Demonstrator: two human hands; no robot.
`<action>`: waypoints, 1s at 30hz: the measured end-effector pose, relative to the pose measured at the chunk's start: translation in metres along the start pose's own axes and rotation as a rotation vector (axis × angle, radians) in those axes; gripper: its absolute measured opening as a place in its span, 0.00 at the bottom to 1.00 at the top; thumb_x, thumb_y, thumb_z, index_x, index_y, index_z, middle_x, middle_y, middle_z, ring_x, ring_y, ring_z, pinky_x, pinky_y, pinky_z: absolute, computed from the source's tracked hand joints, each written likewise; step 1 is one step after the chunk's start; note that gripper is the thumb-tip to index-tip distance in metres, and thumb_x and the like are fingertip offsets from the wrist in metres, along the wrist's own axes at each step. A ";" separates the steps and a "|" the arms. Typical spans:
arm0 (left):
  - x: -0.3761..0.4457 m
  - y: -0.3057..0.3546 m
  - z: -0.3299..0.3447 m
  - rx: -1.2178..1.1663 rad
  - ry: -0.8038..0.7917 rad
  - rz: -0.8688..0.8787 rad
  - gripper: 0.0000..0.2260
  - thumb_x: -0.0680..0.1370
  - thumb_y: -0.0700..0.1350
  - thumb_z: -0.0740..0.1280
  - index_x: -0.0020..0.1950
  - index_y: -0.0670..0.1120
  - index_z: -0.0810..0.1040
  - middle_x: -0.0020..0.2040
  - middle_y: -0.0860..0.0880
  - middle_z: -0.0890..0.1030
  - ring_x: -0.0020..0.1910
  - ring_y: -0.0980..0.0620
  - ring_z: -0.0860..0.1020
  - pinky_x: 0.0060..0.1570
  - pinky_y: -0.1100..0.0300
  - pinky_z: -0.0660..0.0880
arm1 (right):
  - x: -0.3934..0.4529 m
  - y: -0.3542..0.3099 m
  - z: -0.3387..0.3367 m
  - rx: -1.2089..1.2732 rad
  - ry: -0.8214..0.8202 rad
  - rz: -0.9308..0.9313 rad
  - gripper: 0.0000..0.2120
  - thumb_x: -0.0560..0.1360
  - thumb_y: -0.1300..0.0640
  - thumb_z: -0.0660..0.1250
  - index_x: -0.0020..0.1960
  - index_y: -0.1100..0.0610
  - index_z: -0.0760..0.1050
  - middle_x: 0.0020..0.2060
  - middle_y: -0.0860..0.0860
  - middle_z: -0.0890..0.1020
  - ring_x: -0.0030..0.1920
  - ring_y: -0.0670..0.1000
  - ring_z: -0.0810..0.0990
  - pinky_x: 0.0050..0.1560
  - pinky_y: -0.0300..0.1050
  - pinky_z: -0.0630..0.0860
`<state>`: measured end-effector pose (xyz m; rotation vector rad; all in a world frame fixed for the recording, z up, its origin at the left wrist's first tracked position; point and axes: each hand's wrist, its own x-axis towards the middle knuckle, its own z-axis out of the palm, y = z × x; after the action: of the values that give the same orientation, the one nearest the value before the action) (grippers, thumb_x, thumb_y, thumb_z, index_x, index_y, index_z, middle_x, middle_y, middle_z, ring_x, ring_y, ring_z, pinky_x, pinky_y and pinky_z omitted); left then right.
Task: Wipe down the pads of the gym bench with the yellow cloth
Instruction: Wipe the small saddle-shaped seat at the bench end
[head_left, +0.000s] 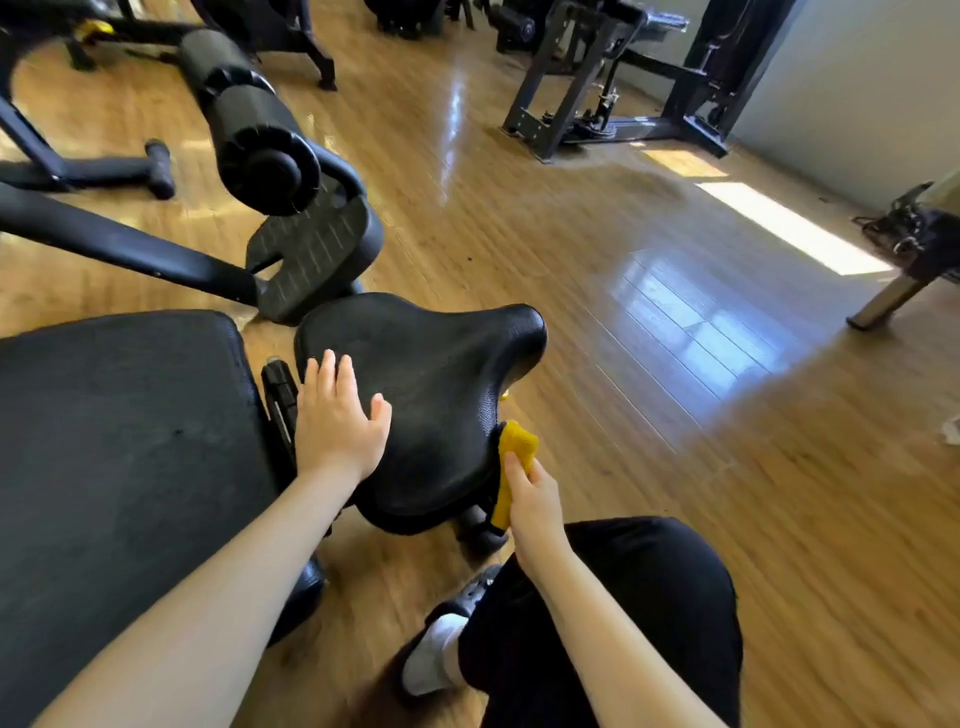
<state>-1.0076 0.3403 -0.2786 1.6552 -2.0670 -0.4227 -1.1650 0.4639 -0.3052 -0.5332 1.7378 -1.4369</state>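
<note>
The wooden floor (649, 322) spread under the black bench; its long back pad (124, 441) lay at the left, the seat pad (431, 374) just beside it; the left hand (340, 421) rested flat on the seat, fingers spread; the right hand (535, 501) pinched the yellow cloth (517, 457) against the seat's right edge.

Seat pad (431, 395) — grained leatherette; floor (675, 415) — glossy wood.
</note>
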 end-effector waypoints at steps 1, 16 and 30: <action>-0.001 0.001 -0.002 0.023 -0.017 -0.005 0.28 0.78 0.51 0.56 0.74 0.41 0.55 0.76 0.42 0.54 0.75 0.45 0.49 0.72 0.50 0.49 | -0.006 0.005 -0.003 0.033 -0.015 0.033 0.07 0.77 0.51 0.60 0.46 0.44 0.76 0.46 0.45 0.82 0.50 0.49 0.79 0.55 0.47 0.75; -0.074 -0.024 -0.054 -0.019 -0.253 0.163 0.27 0.79 0.52 0.56 0.75 0.46 0.51 0.76 0.49 0.56 0.75 0.53 0.51 0.70 0.57 0.53 | -0.087 0.022 0.065 0.281 0.262 0.167 0.16 0.79 0.52 0.56 0.62 0.58 0.72 0.48 0.52 0.78 0.51 0.53 0.77 0.52 0.46 0.72; -0.163 -0.127 -0.139 0.158 -0.086 -0.040 0.23 0.80 0.52 0.54 0.73 0.45 0.60 0.75 0.49 0.58 0.75 0.51 0.52 0.71 0.56 0.50 | -0.060 0.004 0.067 -0.416 0.264 -0.476 0.21 0.79 0.55 0.58 0.71 0.56 0.62 0.73 0.52 0.62 0.74 0.52 0.53 0.74 0.52 0.49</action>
<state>-0.8000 0.4755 -0.2503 1.8002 -2.1825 -0.3572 -1.0759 0.4684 -0.2923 -1.0767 2.2468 -1.5134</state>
